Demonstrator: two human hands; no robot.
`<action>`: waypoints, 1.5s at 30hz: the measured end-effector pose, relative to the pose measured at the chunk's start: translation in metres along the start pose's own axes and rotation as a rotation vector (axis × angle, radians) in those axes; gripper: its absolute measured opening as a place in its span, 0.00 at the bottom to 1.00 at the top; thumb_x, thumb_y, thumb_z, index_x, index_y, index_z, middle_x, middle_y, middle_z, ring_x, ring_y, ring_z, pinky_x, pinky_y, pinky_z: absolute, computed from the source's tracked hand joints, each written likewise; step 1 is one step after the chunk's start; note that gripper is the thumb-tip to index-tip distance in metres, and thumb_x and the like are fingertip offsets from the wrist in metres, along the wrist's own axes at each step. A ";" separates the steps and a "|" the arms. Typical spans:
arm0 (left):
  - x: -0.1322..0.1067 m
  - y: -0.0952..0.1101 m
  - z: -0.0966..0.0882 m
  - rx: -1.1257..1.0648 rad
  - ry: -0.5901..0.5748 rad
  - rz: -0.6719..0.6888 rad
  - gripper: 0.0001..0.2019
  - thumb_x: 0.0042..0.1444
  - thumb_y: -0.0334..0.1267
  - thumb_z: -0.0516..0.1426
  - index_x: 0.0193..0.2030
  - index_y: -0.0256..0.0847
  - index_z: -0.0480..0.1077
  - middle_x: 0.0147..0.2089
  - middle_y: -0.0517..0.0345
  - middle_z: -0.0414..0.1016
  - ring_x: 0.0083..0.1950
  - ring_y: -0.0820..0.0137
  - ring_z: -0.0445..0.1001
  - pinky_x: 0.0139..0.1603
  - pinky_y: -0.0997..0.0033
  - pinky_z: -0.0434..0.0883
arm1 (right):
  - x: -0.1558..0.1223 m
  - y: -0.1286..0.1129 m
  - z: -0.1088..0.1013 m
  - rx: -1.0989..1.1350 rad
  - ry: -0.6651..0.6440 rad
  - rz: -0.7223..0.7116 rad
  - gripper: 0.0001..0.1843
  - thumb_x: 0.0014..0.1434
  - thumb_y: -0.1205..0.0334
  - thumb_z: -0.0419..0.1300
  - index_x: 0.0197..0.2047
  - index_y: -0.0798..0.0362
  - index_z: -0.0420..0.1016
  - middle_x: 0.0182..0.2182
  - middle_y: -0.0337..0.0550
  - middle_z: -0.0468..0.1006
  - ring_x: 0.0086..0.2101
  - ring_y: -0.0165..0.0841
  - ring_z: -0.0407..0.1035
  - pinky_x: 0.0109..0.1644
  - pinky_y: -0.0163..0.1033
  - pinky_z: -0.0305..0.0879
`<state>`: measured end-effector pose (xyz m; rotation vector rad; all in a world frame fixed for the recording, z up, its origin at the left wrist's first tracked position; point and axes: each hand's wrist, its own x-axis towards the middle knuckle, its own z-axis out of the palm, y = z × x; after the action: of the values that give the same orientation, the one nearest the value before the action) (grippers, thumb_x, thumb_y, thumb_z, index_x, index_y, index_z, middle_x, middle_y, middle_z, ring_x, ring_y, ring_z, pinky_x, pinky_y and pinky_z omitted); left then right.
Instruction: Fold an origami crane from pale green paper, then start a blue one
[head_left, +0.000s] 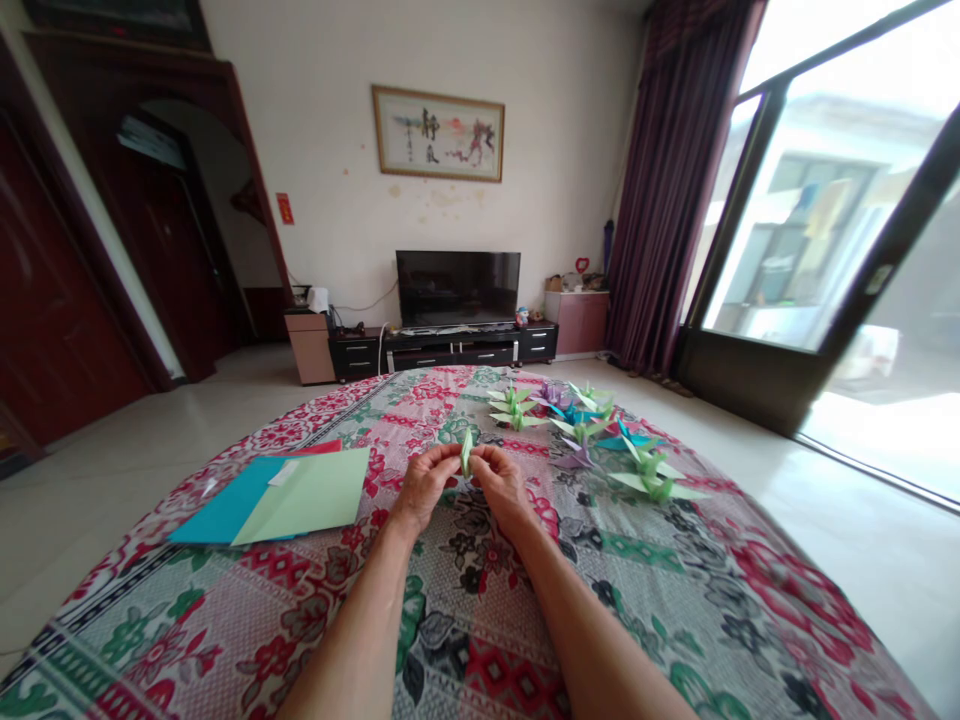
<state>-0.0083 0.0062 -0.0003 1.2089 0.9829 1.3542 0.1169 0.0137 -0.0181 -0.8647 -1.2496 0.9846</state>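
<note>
Between both hands a small piece of folded light-green paper (467,453) stands upright, narrow and pointed at the top. My left hand (426,487) pinches its left side with thumb and fingers. From the right, my right hand (501,482) grips the other side the same way. The lower part of the folded paper is partly hidden by the fingertips. To the right of my hands, several finished paper cranes sit in a cluster, among them a green crane (657,488), a blue crane (630,437) and a purple crane (577,455).
Left of my hands lie loose paper sheets, a light-green sheet (315,497) over a blue sheet (225,500), with a red edge behind. A flowered cloth (480,610) covers the round table. Beyond stand a television (458,288) on a low cabinet and, at right, a glass door (795,230).
</note>
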 end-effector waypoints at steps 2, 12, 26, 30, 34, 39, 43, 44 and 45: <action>0.001 -0.001 0.000 0.008 0.012 0.015 0.15 0.44 0.41 0.60 0.39 0.39 0.75 0.31 0.58 0.76 0.32 0.73 0.71 0.33 0.75 0.66 | 0.000 0.000 0.000 -0.006 -0.001 0.011 0.09 0.48 0.59 0.59 0.32 0.55 0.71 0.25 0.35 0.70 0.23 0.25 0.60 0.28 0.31 0.59; 0.001 0.000 0.000 0.049 0.029 0.044 0.14 0.43 0.41 0.60 0.37 0.37 0.75 0.32 0.58 0.75 0.30 0.75 0.69 0.32 0.76 0.66 | 0.000 0.004 -0.002 0.027 -0.047 0.045 0.10 0.47 0.58 0.60 0.32 0.54 0.71 0.25 0.36 0.70 0.25 0.25 0.61 0.32 0.32 0.62; 0.000 0.004 0.006 0.267 0.039 0.209 0.11 0.45 0.40 0.59 0.33 0.37 0.74 0.29 0.58 0.76 0.29 0.73 0.71 0.30 0.76 0.67 | -0.004 -0.010 -0.002 0.094 -0.063 0.140 0.19 0.47 0.46 0.60 0.28 0.55 0.72 0.28 0.38 0.71 0.30 0.29 0.65 0.35 0.34 0.65; 0.001 0.003 0.006 0.244 0.047 0.195 0.11 0.45 0.40 0.58 0.34 0.36 0.73 0.29 0.58 0.76 0.28 0.73 0.71 0.30 0.76 0.67 | -0.005 -0.012 -0.001 0.119 -0.061 0.159 0.17 0.47 0.46 0.59 0.28 0.54 0.72 0.28 0.39 0.71 0.30 0.29 0.65 0.35 0.34 0.65; 0.004 -0.002 0.005 0.241 0.062 0.209 0.12 0.45 0.40 0.57 0.37 0.37 0.70 0.30 0.58 0.75 0.28 0.73 0.71 0.29 0.76 0.67 | -0.004 -0.011 -0.001 0.130 -0.054 0.174 0.18 0.47 0.46 0.59 0.28 0.54 0.71 0.26 0.38 0.70 0.29 0.29 0.64 0.34 0.34 0.65; 0.005 -0.005 0.003 0.407 0.115 0.318 0.09 0.47 0.38 0.55 0.36 0.40 0.69 0.32 0.59 0.74 0.24 0.75 0.68 0.27 0.76 0.65 | -0.002 -0.008 -0.001 0.077 -0.035 0.160 0.19 0.47 0.45 0.59 0.28 0.54 0.71 0.25 0.38 0.69 0.28 0.28 0.63 0.32 0.32 0.64; 0.006 -0.005 0.003 0.559 0.141 0.436 0.06 0.46 0.33 0.53 0.30 0.42 0.71 0.31 0.59 0.73 0.28 0.72 0.69 0.34 0.73 0.66 | -0.002 -0.007 0.001 0.035 0.003 0.121 0.18 0.47 0.46 0.59 0.26 0.55 0.70 0.23 0.37 0.67 0.26 0.27 0.61 0.29 0.31 0.63; 0.006 -0.005 0.004 0.577 0.143 0.460 0.06 0.45 0.32 0.53 0.28 0.42 0.71 0.31 0.58 0.73 0.31 0.70 0.70 0.37 0.72 0.66 | -0.002 -0.007 0.001 0.025 0.010 0.114 0.18 0.47 0.46 0.59 0.26 0.55 0.70 0.23 0.37 0.67 0.25 0.27 0.61 0.28 0.31 0.62; 0.005 -0.005 0.004 0.589 0.141 0.476 0.06 0.44 0.31 0.54 0.27 0.42 0.72 0.31 0.57 0.73 0.34 0.68 0.70 0.39 0.71 0.66 | -0.002 -0.007 0.001 0.012 0.016 0.108 0.19 0.47 0.45 0.59 0.26 0.55 0.71 0.23 0.37 0.68 0.25 0.27 0.61 0.28 0.31 0.62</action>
<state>-0.0030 0.0120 -0.0036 1.8995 1.3025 1.5841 0.1166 0.0092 -0.0123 -0.9367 -1.1922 1.0680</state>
